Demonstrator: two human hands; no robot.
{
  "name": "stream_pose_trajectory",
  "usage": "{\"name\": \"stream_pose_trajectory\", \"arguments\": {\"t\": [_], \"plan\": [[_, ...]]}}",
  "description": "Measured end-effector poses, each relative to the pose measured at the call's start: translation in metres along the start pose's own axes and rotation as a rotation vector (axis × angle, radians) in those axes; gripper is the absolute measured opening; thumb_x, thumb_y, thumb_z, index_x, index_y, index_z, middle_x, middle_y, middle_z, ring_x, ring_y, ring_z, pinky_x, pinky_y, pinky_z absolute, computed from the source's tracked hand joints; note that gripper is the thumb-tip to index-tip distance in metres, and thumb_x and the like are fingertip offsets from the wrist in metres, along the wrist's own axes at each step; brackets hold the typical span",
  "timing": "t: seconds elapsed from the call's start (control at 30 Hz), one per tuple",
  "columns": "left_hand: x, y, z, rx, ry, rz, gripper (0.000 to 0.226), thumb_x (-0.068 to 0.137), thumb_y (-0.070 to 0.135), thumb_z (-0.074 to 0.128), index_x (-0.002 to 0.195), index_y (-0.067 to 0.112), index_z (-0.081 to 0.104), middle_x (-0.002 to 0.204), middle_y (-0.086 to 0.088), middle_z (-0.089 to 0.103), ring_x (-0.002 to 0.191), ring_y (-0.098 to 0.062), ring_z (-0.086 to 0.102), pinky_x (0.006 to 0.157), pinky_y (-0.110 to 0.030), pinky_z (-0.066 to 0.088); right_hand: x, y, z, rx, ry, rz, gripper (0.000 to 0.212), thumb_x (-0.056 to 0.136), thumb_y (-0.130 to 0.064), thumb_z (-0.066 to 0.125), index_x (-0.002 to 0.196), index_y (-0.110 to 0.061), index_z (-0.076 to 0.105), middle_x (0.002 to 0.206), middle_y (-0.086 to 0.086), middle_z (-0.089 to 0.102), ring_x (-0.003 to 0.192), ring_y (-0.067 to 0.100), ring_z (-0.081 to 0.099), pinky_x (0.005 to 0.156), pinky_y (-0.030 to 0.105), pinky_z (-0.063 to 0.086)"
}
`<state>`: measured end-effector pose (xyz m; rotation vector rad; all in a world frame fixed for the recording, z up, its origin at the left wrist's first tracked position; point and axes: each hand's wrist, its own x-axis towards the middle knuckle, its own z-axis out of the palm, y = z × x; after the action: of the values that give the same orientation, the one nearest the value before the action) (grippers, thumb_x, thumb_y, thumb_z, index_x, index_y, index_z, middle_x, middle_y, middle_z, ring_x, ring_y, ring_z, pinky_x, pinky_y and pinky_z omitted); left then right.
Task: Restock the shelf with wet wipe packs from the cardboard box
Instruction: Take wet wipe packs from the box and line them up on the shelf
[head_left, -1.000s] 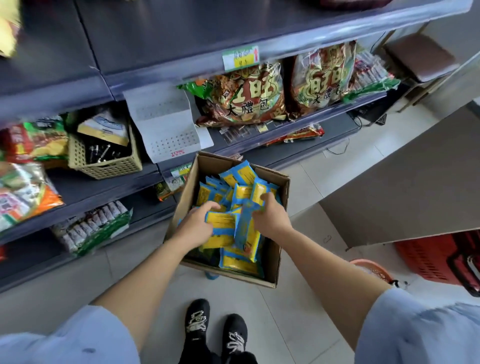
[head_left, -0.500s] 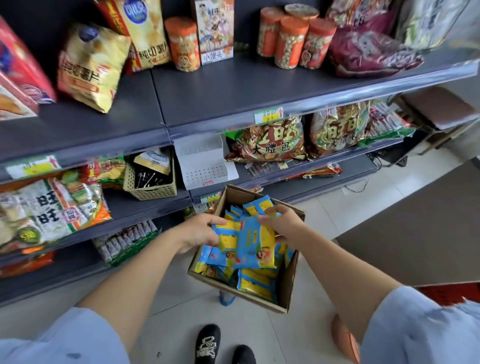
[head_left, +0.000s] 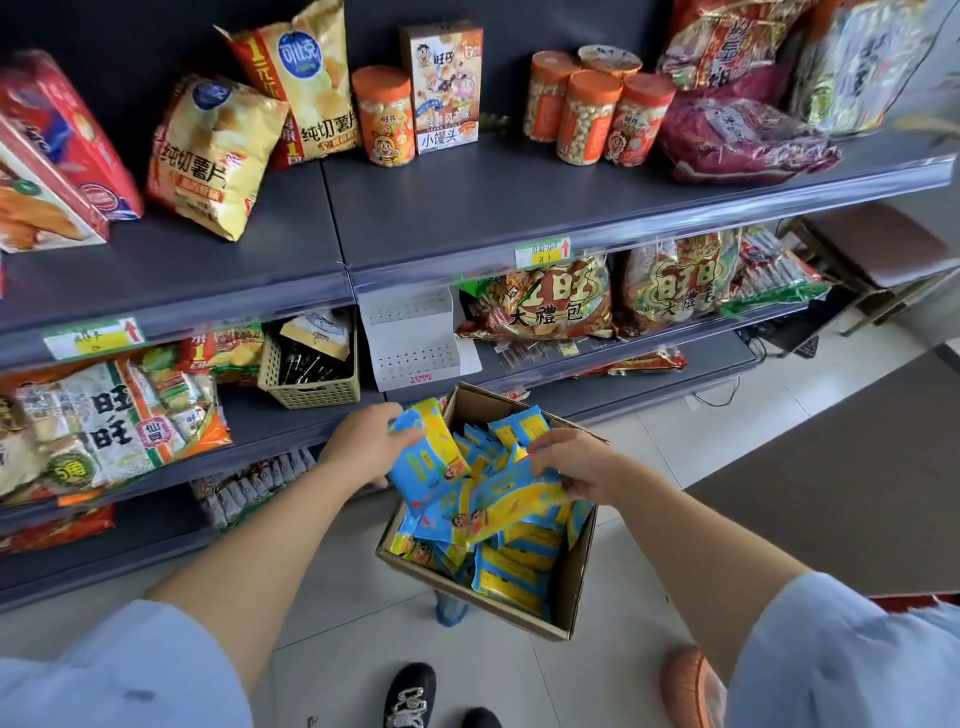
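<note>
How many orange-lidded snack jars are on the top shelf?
4: one jar beside the tall box; three clustered further right. A paler-topped container behind them may be another.

Both arms reach forward and down, converging toward the middle. The left hand (head_left: 371, 447) is back-up, fingers curled over the top edge of a blue-and-yellow plastic wet wipe pack (head_left: 423, 460), which it holds tilted; thumb hidden. The right hand (head_left: 576, 465) is also back-up, fingers curled down, pinching the near end of a second blue-and-yellow plastic pack (head_left: 511, 496) that lies roughly flat. Hands are near each other, not touching. The bare left forearm (head_left: 249, 561) comes in from lower left, the bare right forearm (head_left: 691, 545) from lower right, wrists roughly straight. Light blue fabric sleeves cover the upper arms: left sleeve (head_left: 119, 670), right sleeve (head_left: 841, 654).
</note>
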<state>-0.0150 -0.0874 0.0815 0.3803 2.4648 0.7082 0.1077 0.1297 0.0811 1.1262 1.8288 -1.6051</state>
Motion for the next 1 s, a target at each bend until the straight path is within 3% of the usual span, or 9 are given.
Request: {"name": "stream_pose_trajectory", "arguments": {"t": [0.1,0.3,0.47,0.63,0.7,0.77,0.83,0.9,1.0], "plan": [[-0.004,0.003,-0.010,-0.168,-0.017,-0.040,0.022,0.087,0.020,0.068,0.103,0.013,0.055,0.095,-0.003,0.060,0.069,-0.020,0.066,0.047,-0.034,0.057,-0.003,-0.012,-0.003,-0.044,0.050,-0.053,0.022,0.086,-0.001,0.061,0.104,-0.013,0.058,0.079,0.009,0.060,0.057,0.020,0.060,0.049,0.028,0.057],[-0.011,0.011,-0.038,-0.242,-0.062,-0.038,0.043,0.076,-0.006,0.069,0.108,0.016,0.049,0.113,-0.005,0.053,0.079,-0.022,0.062,0.052,-0.028,0.053,-0.017,-0.043,-0.002,-0.103,0.169,-0.208,0.008,0.092,-0.010,0.055,0.099,-0.015,0.057,0.091,0.011,0.059,0.073,0.026,0.058,0.056,0.031,0.053],[-0.026,0.018,-0.073,-0.348,0.124,-0.034,0.011,0.080,0.006,0.068,0.083,0.010,0.058,0.089,-0.011,0.063,0.082,-0.025,0.058,0.062,-0.028,0.040,-0.032,-0.075,0.002,-0.146,0.246,-0.354,0.011,0.093,-0.017,0.055,0.098,-0.020,0.064,0.095,0.007,0.061,0.073,0.022,0.057,0.055,0.030,0.048],[-0.051,0.017,-0.112,-0.247,0.234,0.025,0.041,0.100,0.027,0.046,0.140,0.028,0.038,0.141,-0.006,0.047,0.091,-0.024,0.059,0.070,-0.033,0.043,-0.051,-0.114,0.018,-0.121,0.239,-0.517,0.004,0.090,-0.020,0.065,0.090,-0.017,0.066,0.103,0.003,0.064,0.082,0.018,0.059,0.056,0.024,0.047],[-0.062,0.017,-0.126,-0.120,0.307,-0.005,0.045,0.100,0.029,0.044,0.143,0.027,0.030,0.122,-0.004,0.056,0.070,-0.020,0.054,0.061,-0.031,0.041,-0.059,-0.130,0.030,-0.105,0.196,-0.564,0.010,0.088,-0.018,0.068,0.095,-0.012,0.065,0.105,0.007,0.063,0.074,0.015,0.059,0.050,0.020,0.046],[-0.072,0.012,-0.142,-0.082,0.345,-0.013,0.029,0.098,0.030,0.048,0.125,0.019,0.043,0.095,-0.001,0.055,0.076,-0.025,0.055,0.066,-0.036,0.044,-0.068,-0.145,0.043,-0.082,0.157,-0.591,0.019,0.085,-0.015,0.071,0.102,-0.010,0.063,0.106,0.012,0.063,0.078,0.019,0.063,0.055,0.024,0.051],[-0.084,0.002,-0.164,-0.203,0.270,-0.048,0.022,0.094,0.028,0.057,0.113,0.016,0.051,0.114,-0.004,0.057,0.102,-0.025,0.057,0.083,-0.040,0.047,-0.079,-0.162,0.059,-0.111,0.132,-0.628,0.026,0.085,-0.013,0.072,0.108,-0.006,0.063,0.101,0.012,0.063,0.082,0.020,0.062,0.055,0.021,0.052],[-0.104,-0.006,-0.192,-0.413,0.076,-0.117,0.041,0.090,0.017,0.065,0.129,0.018,0.050,0.138,-0.002,0.047,0.123,-0.022,0.050,0.085,-0.034,0.047,-0.092,-0.178,0.076,-0.150,0.102,-0.674,0.029,0.086,-0.013,0.071,0.111,-0.002,0.063,0.096,0.011,0.062,0.080,0.018,0.061,0.046,0.014,0.048],[-0.139,-0.021,-0.228,-0.674,-0.179,-0.135,0.079,0.086,-0.009,0.060,0.151,0.015,0.021,0.153,-0.006,0.031,0.103,-0.019,0.064,0.070,-0.029,0.055,-0.111,-0.204,0.106,-0.206,0.078,-0.744,0.027,0.086,-0.015,0.071,0.109,-0.003,0.065,0.098,0.008,0.063,0.080,0.015,0.060,0.047,0.014,0.048]]}}
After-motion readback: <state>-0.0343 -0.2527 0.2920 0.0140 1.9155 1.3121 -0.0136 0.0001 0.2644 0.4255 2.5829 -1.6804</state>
